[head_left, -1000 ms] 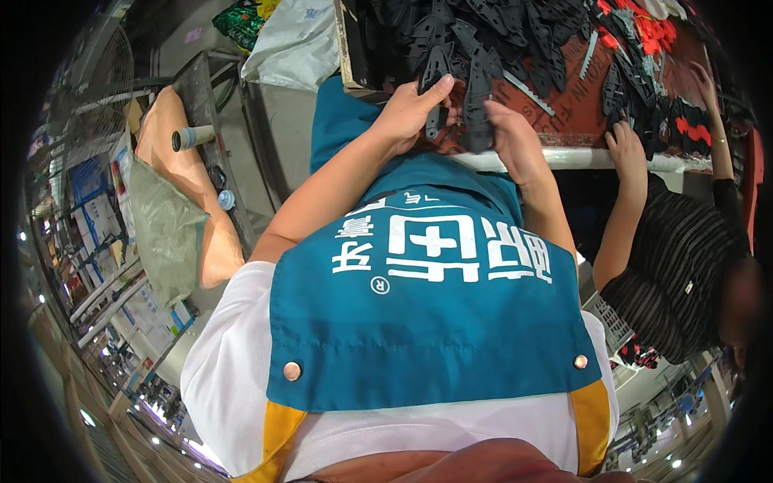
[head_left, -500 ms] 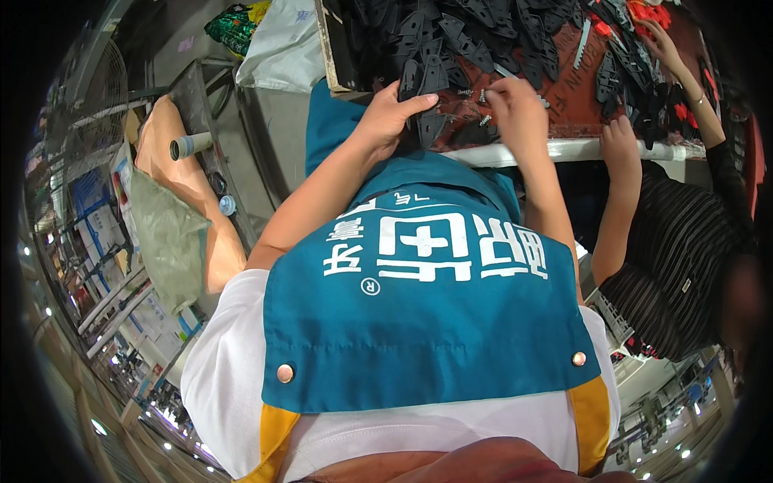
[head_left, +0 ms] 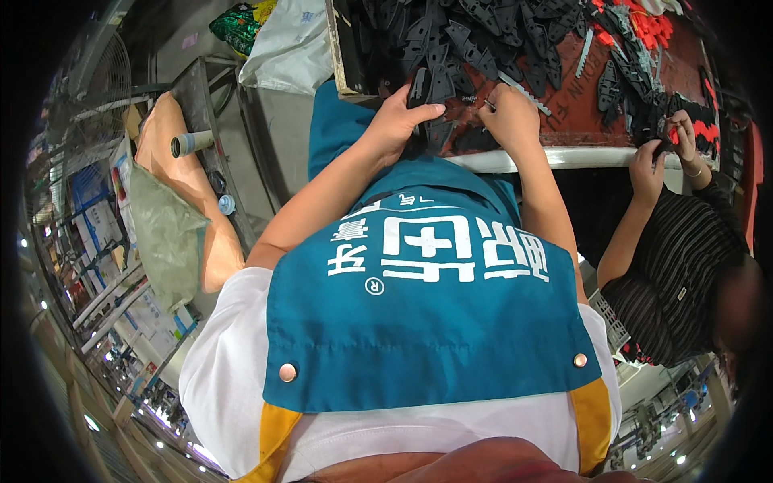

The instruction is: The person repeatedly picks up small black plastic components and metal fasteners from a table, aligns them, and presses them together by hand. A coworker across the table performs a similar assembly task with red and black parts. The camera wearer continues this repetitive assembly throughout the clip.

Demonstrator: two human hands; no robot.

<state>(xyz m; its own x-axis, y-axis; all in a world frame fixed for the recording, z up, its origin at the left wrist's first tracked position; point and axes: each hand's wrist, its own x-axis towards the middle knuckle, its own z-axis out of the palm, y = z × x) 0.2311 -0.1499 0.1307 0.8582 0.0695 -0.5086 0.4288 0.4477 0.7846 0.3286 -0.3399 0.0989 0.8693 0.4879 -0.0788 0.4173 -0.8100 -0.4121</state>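
My left hand is closed round a black plastic handle half, the thumb lying along its near side. Just to its right, my right hand pinches a small dark piece between thumb and fingers; its kind is too small to make out. A tiny metal spring lies on the red-brown tabletop between the hands. Beyond my right fingers is a silver toothed saw blade. Many more black plastic parts are heaped past both hands.
A wooden board edge bounds the heap on the left. A white padded bar runs along the table's near edge. At the right, a co-worker's hands hold a dark and red part near red pieces. Another toothed blade lies farther back.
My right hand has shifted slightly; its fingertips now pinch the small dark piece. The left hand keeps its hold. The co-worker's hands have come together at the table's edge.
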